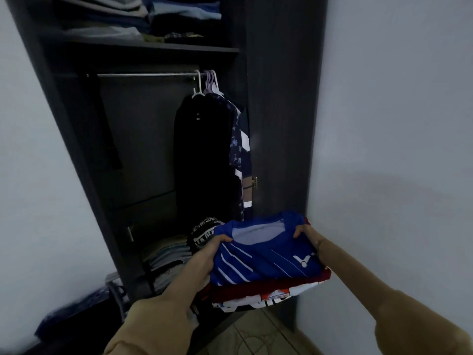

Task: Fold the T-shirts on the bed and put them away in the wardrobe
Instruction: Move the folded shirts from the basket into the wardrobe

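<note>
Stack: I see a pile of folded T-shirts (268, 272) held in the lower centre of the frame, in front of the open wardrobe (279, 124).
Top item: a blue shirt (266, 254) with white diagonal stripes and a white logo lies uppermost, collar facing away from me.
Beneath: a dark red layer (256, 286) sits under the blue, then a white one with red and dark print (245, 302) at the bottom edge.
Left hand: the left hand (204, 254) grips the left side of the stack, thumb curled over the top of the blue shirt, fingers hidden underneath.
Right hand: the right hand (311, 239) grips the right side, thumb on top near the collar, remaining fingers out of sight.
Sleeves: I note tan sleeves (153, 321) on both forearms.
Wardrobe interior: a rail (143, 75) crosses the upper centre, with dark garments on hangers (204, 160) at its right end.
Upper shelf: folded clothes (138, 16) at top centre.
Lower compartment: more folded clothes (166, 260) stacked left of centre, just beyond the left hand.
Floor: tiles (258, 336) at bottom centre.
Walls: pale walls (399, 124) on both sides.
</note>
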`<state>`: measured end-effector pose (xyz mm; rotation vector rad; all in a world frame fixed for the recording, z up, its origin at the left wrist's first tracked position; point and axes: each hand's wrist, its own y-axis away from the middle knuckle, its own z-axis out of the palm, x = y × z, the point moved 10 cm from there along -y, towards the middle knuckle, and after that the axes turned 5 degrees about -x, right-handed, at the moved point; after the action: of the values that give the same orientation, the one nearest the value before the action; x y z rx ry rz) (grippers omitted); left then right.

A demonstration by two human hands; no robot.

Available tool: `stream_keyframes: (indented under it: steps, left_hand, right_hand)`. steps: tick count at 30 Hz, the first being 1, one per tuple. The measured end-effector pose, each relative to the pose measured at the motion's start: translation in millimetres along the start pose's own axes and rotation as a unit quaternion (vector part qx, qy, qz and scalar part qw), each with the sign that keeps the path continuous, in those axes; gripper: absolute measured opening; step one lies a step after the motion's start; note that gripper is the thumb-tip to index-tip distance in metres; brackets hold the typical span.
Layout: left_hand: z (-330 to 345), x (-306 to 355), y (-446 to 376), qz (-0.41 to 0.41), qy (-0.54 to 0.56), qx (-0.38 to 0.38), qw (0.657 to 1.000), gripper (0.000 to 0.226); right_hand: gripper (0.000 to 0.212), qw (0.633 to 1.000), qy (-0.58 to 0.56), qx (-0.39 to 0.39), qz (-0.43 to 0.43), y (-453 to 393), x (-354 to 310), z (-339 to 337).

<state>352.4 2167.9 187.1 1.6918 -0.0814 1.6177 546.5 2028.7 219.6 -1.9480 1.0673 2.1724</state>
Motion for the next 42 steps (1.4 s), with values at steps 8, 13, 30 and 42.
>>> stream_keyframes:
  steps: [8,13,30,42]
  left_hand:
    - [-38.4,49.9,-75.2,0.012,0.025,0.063,0.998,0.008]
    - [-71.0,69.7,-116.4,0.012,0.057,0.127,0.99,0.009]
    - [-201.5,63.3,-216.7,0.001,0.129,0.243,0.961,0.054]
    - [-284.9,109.5,-254.6,0.029,0.206,0.268,0.941,0.017]
  right_hand:
    - [0.036,0.998,0.025,-0.052,-0.01,-109.0,-58.7,28.3]
    - [0.01,0.993,0.072,-0.089,-0.013,-173.8,-97.0,52.3]
    - [0.033,0.977,0.106,-0.186,0.024,-318.1,-117.6,168.2]
    - [0.014,0.973,0.108,-0.2,0.021,-416.2,-141.9,277.2]
